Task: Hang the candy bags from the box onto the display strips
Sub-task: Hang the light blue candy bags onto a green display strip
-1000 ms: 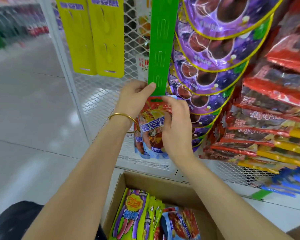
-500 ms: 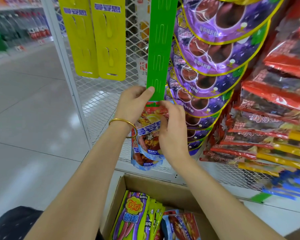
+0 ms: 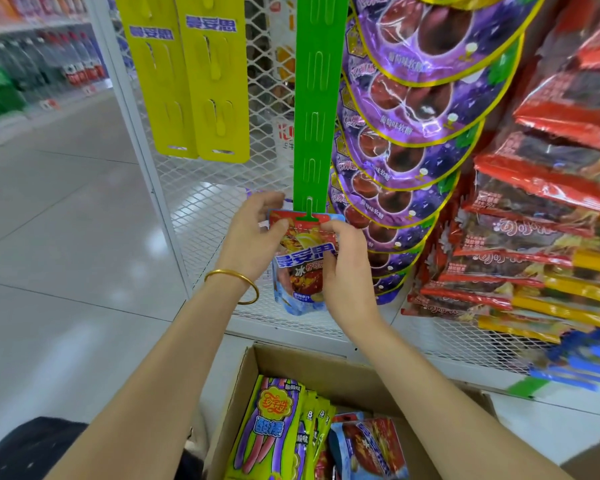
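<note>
1. Mesh of a white wire display rack [image 3: 201, 202] stands behind everything, with purple round candy bags [image 3: 406, 133] hung to the right.
2. Below, an open brown cardboard box [image 3: 253, 382] holds yellow-green and blue candy bags [image 3: 274, 427].
3. A long green plastic display strip [image 3: 317, 98] hangs down the mesh.
4. Its bottom tab meets the top edge of a small blue and red candy bag [image 3: 302, 268].
5. The left hand [image 3: 253, 237] and right hand [image 3: 343, 261] both pinch that bag's upper corners.

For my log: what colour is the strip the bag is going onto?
Green strip, clearest in the head view.
</note>
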`<state>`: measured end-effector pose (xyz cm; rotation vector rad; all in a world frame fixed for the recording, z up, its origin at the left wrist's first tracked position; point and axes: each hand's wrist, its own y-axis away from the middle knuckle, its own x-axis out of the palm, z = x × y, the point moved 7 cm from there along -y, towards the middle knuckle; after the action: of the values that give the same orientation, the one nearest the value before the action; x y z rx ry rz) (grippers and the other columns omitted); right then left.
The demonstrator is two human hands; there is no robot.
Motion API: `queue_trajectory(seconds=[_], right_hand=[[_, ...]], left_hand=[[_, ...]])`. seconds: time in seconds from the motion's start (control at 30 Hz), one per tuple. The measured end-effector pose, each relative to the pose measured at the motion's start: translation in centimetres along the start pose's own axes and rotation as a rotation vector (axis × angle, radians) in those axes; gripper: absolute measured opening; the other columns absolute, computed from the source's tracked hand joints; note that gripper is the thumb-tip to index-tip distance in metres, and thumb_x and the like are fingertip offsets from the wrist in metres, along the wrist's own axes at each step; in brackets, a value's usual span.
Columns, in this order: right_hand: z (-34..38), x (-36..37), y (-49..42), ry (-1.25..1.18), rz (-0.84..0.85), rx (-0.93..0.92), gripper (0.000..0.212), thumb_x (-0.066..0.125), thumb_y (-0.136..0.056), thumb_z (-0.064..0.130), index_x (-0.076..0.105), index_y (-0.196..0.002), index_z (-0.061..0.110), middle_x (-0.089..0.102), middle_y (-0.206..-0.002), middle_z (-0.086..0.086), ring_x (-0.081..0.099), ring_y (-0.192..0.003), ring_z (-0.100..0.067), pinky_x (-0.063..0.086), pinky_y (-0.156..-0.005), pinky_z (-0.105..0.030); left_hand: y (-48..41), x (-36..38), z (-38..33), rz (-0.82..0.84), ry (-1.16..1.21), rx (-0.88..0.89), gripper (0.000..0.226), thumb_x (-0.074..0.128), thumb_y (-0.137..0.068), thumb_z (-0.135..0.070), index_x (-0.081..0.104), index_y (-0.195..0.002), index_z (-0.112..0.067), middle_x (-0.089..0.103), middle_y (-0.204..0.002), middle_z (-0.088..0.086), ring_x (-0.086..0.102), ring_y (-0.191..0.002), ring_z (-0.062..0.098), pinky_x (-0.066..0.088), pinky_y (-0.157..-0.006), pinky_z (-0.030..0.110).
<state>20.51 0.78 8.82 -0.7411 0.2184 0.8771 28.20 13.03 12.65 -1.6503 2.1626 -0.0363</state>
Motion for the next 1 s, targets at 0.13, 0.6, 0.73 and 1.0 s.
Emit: queue_trajectory(seconds=[0.13,0.6,0.73,1.0], right_hand=[[-0.9,-1.4,3.0,0.029,0.039,0.006,0.05,0.047,-0.081,-0.015,0.047,-0.126,0.007,0.042,-0.124,-0.009,0.046,-0.107,-0.014,0.041,-0.091,-0.026],[-25.0,-3.9,23.8,0.297,0.433,0.927,0.016,0.052,-0.087,0.005,0.063,-0.095,0.012,0.064,-0.103,-0.009,0.058,-0.099,-0.026,0.049,-0.086,-0.037],[-26.1,-2.1,27.0,0.11,0.437,1.222,0.013,0.051,-0.09,0.002,0.062,-0.098,0.001,0.064,-0.098,-0.017,0.057,-0.097,-0.032,0.045,-0.072,-0.022],[-26.1,-2.1,28.9,-0.082,0.354,1.594,0.049,0.05,-0.096,0.016,0.032,-0.139,-0.001,0.044,-0.139,-0.018,0.044,-0.126,-0.033,0.039,-0.089,-0.032]], left_hand=[[2.5,-0.7,3.1,-0.111,-0.082,-0.125,0.053,0.062,-0.083,-0.002,0.042,-0.131,-0.014,0.042,-0.134,0.004,0.045,-0.112,0.013,0.043,-0.09,0.031],[14.8,11.4,12.8,0.36,-0.138,-0.638,0.04,0.052,-0.085,0.006,0.048,-0.124,-0.002,0.049,-0.109,0.005,0.054,-0.086,0.013,0.046,-0.049,0.012],[14.5,11.8,13.8,0.375,-0.186,-0.644,0.039,0.054,-0.085,0.003,0.05,-0.123,-0.004,0.051,-0.11,0.008,0.053,-0.097,0.017,0.051,-0.064,0.021],[14.6,11.5,15.7,0.386,-0.18,-0.718,0.032,0.057,-0.085,0.0,0.053,-0.114,-0.012,0.055,-0.117,0.006,0.058,-0.093,0.013,0.054,-0.068,0.022]])
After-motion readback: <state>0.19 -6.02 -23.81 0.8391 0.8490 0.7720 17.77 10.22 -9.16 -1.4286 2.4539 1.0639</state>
